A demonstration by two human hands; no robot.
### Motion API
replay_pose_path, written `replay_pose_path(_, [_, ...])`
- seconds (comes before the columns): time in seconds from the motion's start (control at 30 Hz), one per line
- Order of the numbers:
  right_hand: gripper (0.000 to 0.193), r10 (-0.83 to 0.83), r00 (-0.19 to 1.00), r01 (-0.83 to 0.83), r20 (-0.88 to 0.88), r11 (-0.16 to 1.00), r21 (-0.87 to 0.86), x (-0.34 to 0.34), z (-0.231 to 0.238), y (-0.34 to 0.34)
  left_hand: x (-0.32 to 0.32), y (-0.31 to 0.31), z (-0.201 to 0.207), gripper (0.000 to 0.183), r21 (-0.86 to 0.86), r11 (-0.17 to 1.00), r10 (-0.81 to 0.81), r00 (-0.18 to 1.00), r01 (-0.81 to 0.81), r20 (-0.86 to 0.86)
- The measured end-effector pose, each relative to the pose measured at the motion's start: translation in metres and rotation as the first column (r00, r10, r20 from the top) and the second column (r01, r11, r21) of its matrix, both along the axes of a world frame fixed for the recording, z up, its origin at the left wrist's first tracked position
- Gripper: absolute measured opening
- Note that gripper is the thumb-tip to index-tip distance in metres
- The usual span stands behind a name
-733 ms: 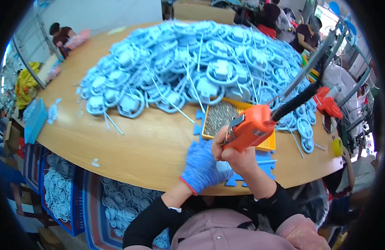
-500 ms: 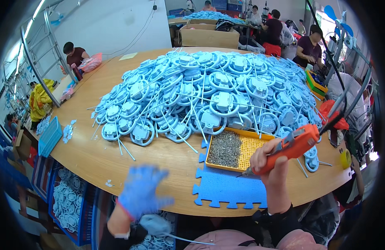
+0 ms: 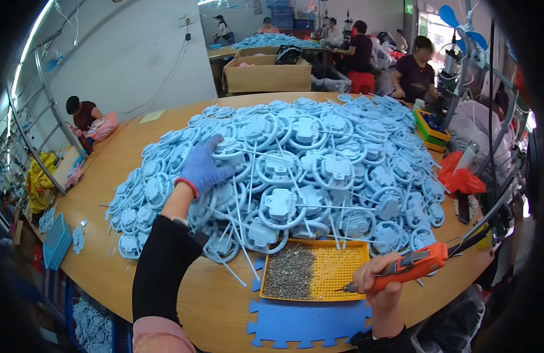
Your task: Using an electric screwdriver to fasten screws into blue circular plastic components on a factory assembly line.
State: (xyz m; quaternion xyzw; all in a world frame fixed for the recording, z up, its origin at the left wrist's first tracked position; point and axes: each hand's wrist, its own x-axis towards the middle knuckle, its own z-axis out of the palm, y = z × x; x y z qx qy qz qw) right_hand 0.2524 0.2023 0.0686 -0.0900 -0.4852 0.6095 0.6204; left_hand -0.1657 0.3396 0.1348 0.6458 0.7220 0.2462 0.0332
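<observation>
A large heap of light blue plastic ring-shaped parts with thin stalks covers the middle of the table. My left hand, in a blue glove, reaches onto the heap's left side, fingers apart beside one ring part; whether it touches that part is hard to tell. In my right hand is an orange-red electric screwdriver, its bit pointing left over a yellow tray. Small metal screws fill the tray's left side. A blue foam mat lies just below the tray.
A cable runs from the screwdriver toward a metal stand at right. An orange-red bag and yellow-green bins line the right edge. At far left stands a light blue basket; below it, a crate holds more parts. Other people work around.
My left hand has moved from the table's near edge, where a part hung below it, up onto the heap. The right hand still holds the screwdriver. The view has shifted.
</observation>
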Motion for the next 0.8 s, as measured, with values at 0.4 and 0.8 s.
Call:
replay_pose_path(0.4, [0.056,-0.048,0.987,0.041,0.155,0.998,0.047,-0.021,-0.012,0.007,-0.001,-0.181,-0.124,0.076,0.431,0.866,-0.218,0.967,0.254,-0.132])
replay_pose_path(0.8, [0.049,-0.163,0.972,0.148,0.171,0.984,0.099,0.005,-0.033,0.015,0.066,-0.250,-0.085,0.071,0.576,0.755,-0.277,0.948,0.314,-0.153])
